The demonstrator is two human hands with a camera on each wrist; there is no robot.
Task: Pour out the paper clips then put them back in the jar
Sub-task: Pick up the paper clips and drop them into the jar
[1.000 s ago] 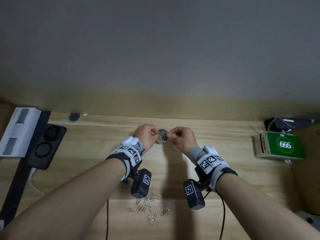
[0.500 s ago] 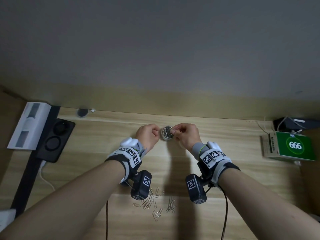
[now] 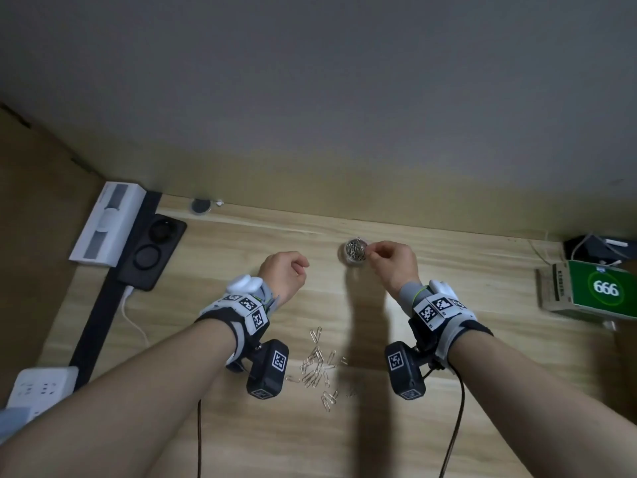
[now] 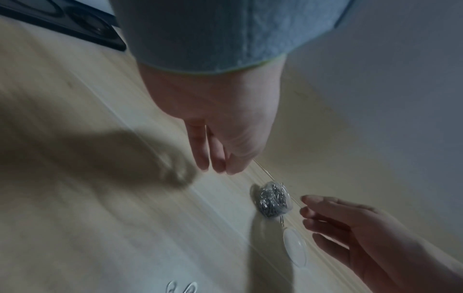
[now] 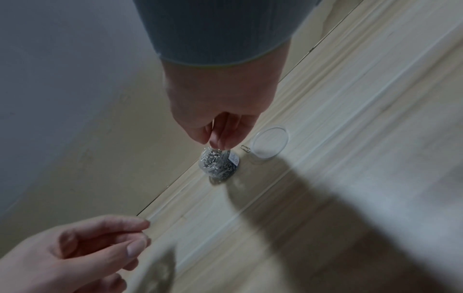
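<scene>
A small clear jar packed with paper clips stands on the wooden table near the back edge. My right hand is at the jar's right rim, its fingertips pinched on paper clips just above the jar. My left hand hangs to the left of the jar, apart from it, with loosely curled fingers holding nothing. Several loose paper clips lie between my wrists. The clear lid lies by the jar, with one clip beside it.
A black two-ring pad and a white box sit at the back left, a white power strip at the front left. A green box marked 666 stands at the right. The wall runs just behind the jar.
My left hand has let go of the jar and drawn back to the left. The right hand has stayed pinched at the jar's rim.
</scene>
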